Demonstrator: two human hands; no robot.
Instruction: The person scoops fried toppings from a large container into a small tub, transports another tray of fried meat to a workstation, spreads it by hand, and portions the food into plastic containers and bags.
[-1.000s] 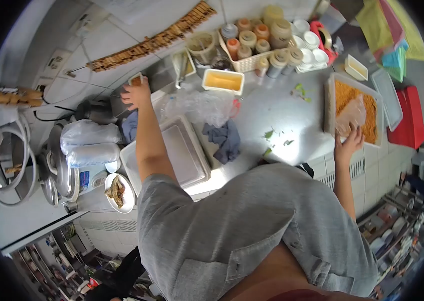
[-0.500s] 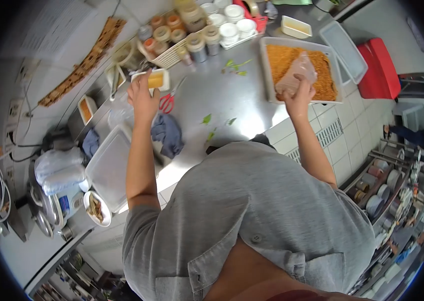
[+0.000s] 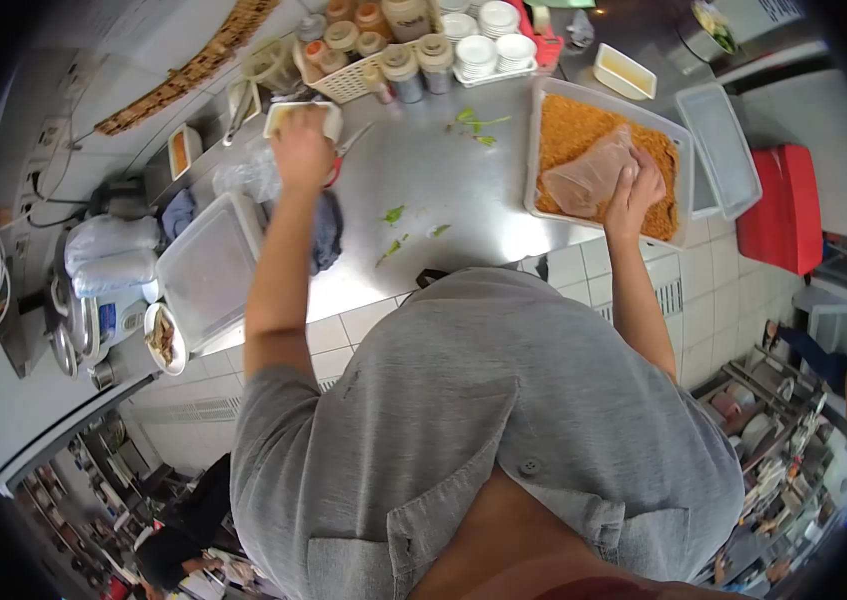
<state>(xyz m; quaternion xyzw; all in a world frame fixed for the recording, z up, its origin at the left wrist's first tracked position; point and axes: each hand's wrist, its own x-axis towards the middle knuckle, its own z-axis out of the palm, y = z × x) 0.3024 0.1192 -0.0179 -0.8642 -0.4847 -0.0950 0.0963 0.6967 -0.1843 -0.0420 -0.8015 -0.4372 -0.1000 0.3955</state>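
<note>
My left hand point(image 3: 303, 148) reaches over a small white tub point(image 3: 331, 124) at the upper left. Its fingers dip past the rim, and their tips and what they touch are hidden. My right hand point(image 3: 635, 192) is closed on the edge of a clear plastic bag point(image 3: 583, 180). The bag lies on orange breadcrumb-like crumbs point(image 3: 568, 120) that fill a large white tray point(image 3: 535, 190). Beside my left wrist, red-handled scissors point(image 3: 334, 172) are partly covered.
Spice jars point(image 3: 400, 70) in a basket and stacked white dishes point(image 3: 478, 58) line the back. Green leaf scraps point(image 3: 394, 215) lie on the steel counter point(image 3: 423, 170). A clear lid point(image 3: 718, 150) and a red bin point(image 3: 778, 205) stand at the right; a blue-grey cloth point(image 3: 326, 235) lies left.
My left hand has turned and lowered into the white tub. My right hand has shifted to the bag's right side, and the bag lies flatter on the crumbs. The view has shifted.
</note>
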